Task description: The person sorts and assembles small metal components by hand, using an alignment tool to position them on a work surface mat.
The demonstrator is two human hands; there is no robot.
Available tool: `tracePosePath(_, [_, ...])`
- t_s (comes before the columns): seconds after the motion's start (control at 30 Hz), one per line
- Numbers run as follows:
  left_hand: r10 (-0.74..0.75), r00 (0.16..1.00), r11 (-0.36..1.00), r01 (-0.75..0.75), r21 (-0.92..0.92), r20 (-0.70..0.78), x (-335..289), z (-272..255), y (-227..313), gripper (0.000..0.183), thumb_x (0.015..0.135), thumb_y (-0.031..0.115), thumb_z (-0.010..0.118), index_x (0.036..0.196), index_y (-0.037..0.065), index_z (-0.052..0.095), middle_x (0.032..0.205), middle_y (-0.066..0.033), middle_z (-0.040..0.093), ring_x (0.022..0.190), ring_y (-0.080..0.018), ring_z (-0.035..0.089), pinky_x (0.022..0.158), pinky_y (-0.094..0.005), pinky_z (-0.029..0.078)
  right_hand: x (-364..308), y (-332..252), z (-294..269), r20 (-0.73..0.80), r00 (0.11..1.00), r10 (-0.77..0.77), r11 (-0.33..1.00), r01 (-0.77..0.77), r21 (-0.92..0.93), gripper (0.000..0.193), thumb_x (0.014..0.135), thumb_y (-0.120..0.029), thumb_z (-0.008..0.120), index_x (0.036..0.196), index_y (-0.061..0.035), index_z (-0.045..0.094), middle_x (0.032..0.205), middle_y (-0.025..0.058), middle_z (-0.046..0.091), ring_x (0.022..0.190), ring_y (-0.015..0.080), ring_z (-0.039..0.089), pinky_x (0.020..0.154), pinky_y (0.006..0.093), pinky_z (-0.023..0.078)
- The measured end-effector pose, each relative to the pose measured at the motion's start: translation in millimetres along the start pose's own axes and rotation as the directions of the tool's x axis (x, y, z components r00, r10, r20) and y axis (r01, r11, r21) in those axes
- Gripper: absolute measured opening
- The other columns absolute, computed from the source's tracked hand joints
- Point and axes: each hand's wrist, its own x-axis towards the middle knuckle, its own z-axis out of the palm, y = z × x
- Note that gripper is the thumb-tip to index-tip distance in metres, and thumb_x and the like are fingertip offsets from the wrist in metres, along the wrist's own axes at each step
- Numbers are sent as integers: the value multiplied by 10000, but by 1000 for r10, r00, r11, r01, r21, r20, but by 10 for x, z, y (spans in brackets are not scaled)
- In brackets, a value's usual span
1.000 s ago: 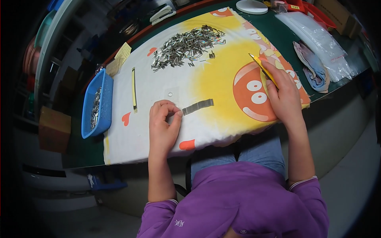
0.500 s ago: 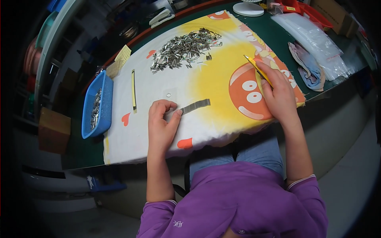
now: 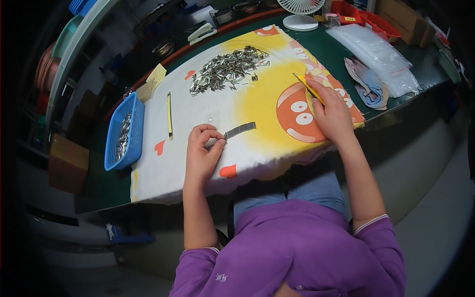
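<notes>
A short ribbed strip of grey metal links (image 3: 241,129) lies on the patterned cloth. At its left end my left hand (image 3: 202,151) is closed, thumb and forefinger pinched on the tip. My right hand (image 3: 334,115) rests farther right, over the orange face print, wrapped round a yellow craft knife (image 3: 312,92) whose blade points up and to the left. Beyond both hands is a loose heap of small shiny metal pieces (image 3: 225,71). A narrow yellow strip with dark ends (image 3: 169,116) lies to the left, and a small clear square with a round spot (image 3: 211,120) sits beyond my left hand.
On the left stands a blue basket (image 3: 137,143) holding metal pieces, beside a yellow paper note (image 3: 157,74). Clear plastic bags (image 3: 368,52), a crumpled cloth (image 3: 365,84), red trays (image 3: 381,27) and a white fan (image 3: 300,22) occupy the far right. A stapler (image 3: 202,32) lies at the back.
The view has shifted a little, bringing more of the fan into sight. My left fingers stay at the strip's left end, and the craft knife remains in my right hand.
</notes>
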Motion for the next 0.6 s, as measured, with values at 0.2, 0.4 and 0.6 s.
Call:
tracePosePath(0.2, [3, 999, 1000, -2, -26, 36, -25, -26, 7, 84, 789, 31, 687, 860, 64, 656, 1115, -82, 542, 1085, -256, 523, 875, -338, 452, -1, -26, -12, 48, 998, 39, 999, -40, 3, 427, 872, -65, 540, 1292, -139, 561, 1161, 118, 627, 1074, 313, 575, 945, 420, 462])
tracePosePath(0.4, [70, 996, 998, -71, -1, 62, -38, -34, -10, 104, 791, 5, 661, 874, 59, 631, 1125, -83, 529, 1085, -245, 524, 860, -326, 456, -10, -13, -1, 23, 1000, 10, 1000, -11, 18, 433, 872, -62, 544, 1297, -143, 559, 1125, 120, 628, 1049, 311, 579, 926, 419, 467])
tracePosePath(0.6, [-9, 998, 1000, 8, 20, 69, -63, -47, 74, 107, 792, -12, 635, 872, 56, 614, 1129, -72, 521, 1068, -214, 525, 831, -293, 453, -37, -6, -29, 12, 1000, 1, 1000, -1, 4, 437, 873, -63, 546, 1303, -141, 557, 1095, 121, 627, 1024, 314, 582, 907, 419, 468])
